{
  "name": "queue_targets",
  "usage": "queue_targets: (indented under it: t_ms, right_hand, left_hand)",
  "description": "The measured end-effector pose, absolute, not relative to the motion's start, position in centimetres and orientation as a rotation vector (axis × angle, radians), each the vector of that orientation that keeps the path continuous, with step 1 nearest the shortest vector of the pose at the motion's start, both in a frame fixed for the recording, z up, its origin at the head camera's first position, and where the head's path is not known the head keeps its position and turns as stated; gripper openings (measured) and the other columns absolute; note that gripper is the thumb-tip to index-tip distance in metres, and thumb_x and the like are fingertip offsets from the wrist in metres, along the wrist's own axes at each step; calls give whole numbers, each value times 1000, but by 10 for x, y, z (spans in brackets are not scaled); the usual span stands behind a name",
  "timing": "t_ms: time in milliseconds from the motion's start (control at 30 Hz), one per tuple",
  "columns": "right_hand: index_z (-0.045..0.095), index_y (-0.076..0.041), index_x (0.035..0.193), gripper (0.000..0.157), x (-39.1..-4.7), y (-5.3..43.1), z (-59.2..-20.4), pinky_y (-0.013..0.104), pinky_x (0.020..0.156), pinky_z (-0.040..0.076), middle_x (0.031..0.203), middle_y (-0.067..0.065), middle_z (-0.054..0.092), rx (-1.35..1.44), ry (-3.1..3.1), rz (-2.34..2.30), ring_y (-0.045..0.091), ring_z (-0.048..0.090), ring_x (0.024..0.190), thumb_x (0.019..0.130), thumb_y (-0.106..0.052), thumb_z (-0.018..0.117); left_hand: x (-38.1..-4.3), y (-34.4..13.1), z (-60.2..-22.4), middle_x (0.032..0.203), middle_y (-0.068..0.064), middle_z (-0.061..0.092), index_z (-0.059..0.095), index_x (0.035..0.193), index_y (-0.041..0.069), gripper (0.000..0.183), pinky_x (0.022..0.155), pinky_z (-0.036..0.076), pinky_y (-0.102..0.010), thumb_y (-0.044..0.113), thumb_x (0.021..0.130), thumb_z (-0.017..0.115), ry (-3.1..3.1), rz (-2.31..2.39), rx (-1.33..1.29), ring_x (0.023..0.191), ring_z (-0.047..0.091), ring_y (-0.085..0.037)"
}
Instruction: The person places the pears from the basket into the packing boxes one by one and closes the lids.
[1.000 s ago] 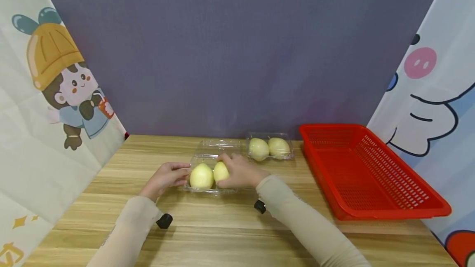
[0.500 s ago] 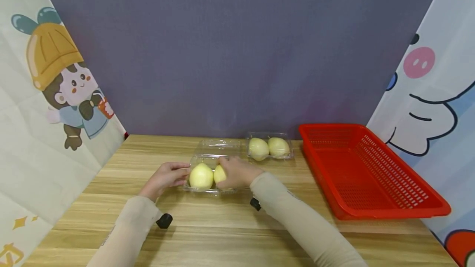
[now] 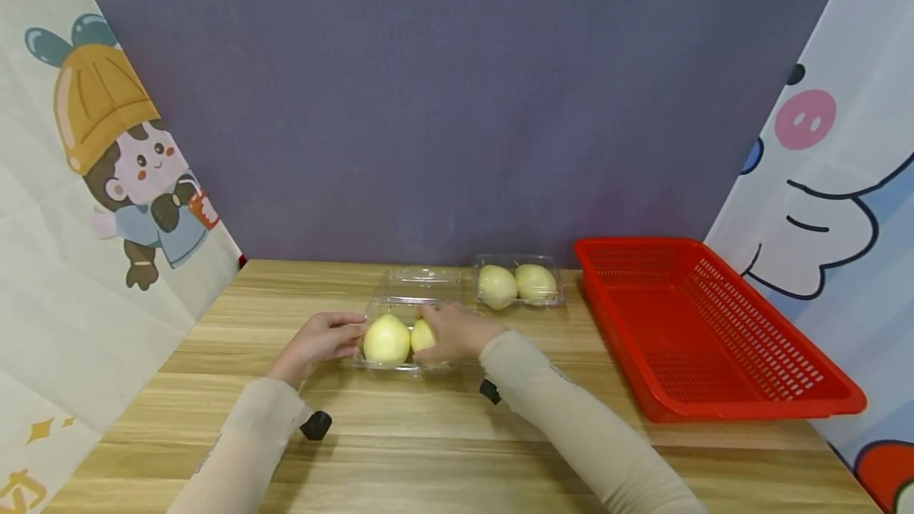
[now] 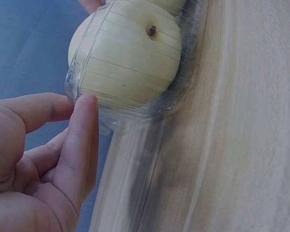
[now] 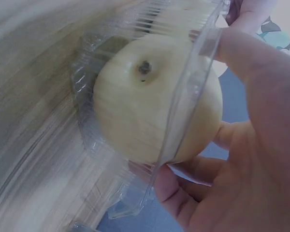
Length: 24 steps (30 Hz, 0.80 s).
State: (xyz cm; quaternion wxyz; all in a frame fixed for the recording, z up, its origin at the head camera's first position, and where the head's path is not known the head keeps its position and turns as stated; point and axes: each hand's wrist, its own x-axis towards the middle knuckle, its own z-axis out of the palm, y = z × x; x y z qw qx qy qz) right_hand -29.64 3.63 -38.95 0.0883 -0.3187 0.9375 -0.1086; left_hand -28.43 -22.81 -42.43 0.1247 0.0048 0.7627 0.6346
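Observation:
A clear plastic clamshell box (image 3: 403,367) lies with its lid (image 3: 417,285) folded back on the wooden table. Two pale yellow pears sit side by side in it, the left pear (image 3: 386,339) and the right pear (image 3: 423,337). My left hand (image 3: 324,343) pinches the box's rim at the left end between thumb and finger, as the left wrist view shows. My right hand (image 3: 457,331) grips the right pear, which sits low in the box. In the right wrist view, the fingers of that hand (image 5: 261,140) reach over the rim on both sides of this pear (image 5: 145,106).
Behind to the right stands another clear box (image 3: 553,300) with two pears inside. A large red plastic basket (image 3: 643,395) takes up the table's right side. A grey-blue cloth backdrop (image 3: 443,101) rises at the table's back edge (image 3: 307,262).
My right hand and forearm have shifted slightly left, and the hand covers more of the right pear. The left hand stays on the box's rim.

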Motion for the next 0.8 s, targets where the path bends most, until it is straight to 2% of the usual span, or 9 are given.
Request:
queue_targets:
  t_ms: [167,400,600,800]
  right_hand:
    - [51,-13,142,66,-298,38,-389,47,102,49,138,15,55,-979,2792,-349,33,54,125,91,-50,70]
    - [54,-9,140,55,-303,45,-397,43,106,47,138,13,56,-1037,2817,-483,30,54,126,100,-46,58]
    - [60,-5,131,44,-304,55,-401,41,102,50,129,11,62,-1063,2873,-755,27,59,117,100,-36,60]
    - [61,-5,128,36,-305,67,-404,38,92,55,122,11,63,-936,2865,-979,25,61,110,100,-26,62]
  left_hand:
    - [-286,-228,-425,101,-10,67,49,136,-16,45,74,60,-23,9,100,61,2222,1860,19,83,65,-11]
    - [-288,-229,-429,103,-10,66,48,137,-16,47,75,60,-23,9,100,61,2214,1857,17,84,65,-12]
    - [-287,-229,-429,103,-11,66,49,136,-16,46,75,60,-24,9,100,62,2210,1863,20,83,65,-12]
    - [-287,-228,-428,104,-12,66,48,137,-16,45,74,60,-23,8,100,61,2208,1860,16,82,65,-11]
